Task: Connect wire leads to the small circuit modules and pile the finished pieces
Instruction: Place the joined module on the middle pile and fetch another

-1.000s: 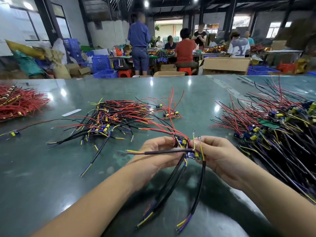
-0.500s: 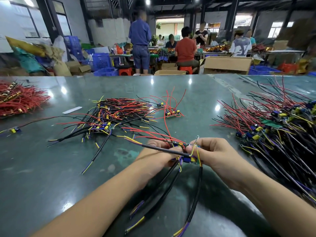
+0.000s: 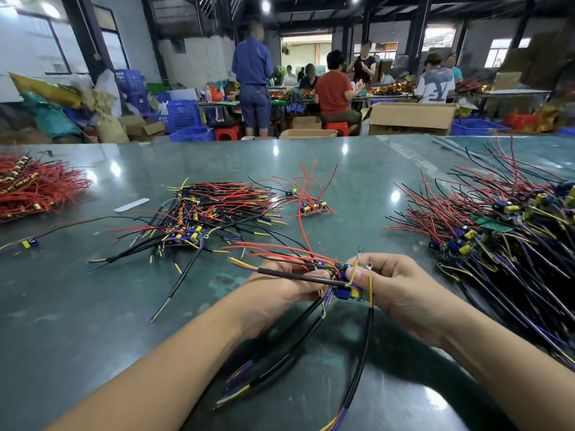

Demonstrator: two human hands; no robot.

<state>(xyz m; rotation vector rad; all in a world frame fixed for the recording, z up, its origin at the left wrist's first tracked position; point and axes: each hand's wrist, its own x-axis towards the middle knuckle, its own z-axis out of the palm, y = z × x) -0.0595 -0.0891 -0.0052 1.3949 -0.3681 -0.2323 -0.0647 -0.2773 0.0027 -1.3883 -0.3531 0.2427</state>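
Hands — left hand (image 3: 281,284), right hand (image 3: 395,284) — both pinching circuit modules (image 3: 345,292) above table (image 3: 93,321).

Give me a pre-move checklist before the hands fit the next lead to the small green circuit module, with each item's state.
1. Small green circuit module held between both hands: ok.
2. Left hand grips the module's side and its bundle of black-sleeved leads: ok.
3. Right hand pinches a thin yellow lead with a metal ring terminal: ok.
4. Lead actually seated on the module: cannot tell, fingers hide the joint.
5. Middle pile of black, red and yellow wired pieces lies on the dark green table ahead of the left hand, open for dropping off: ok.
6. Hanging black leads free of the right-side pile: ok.
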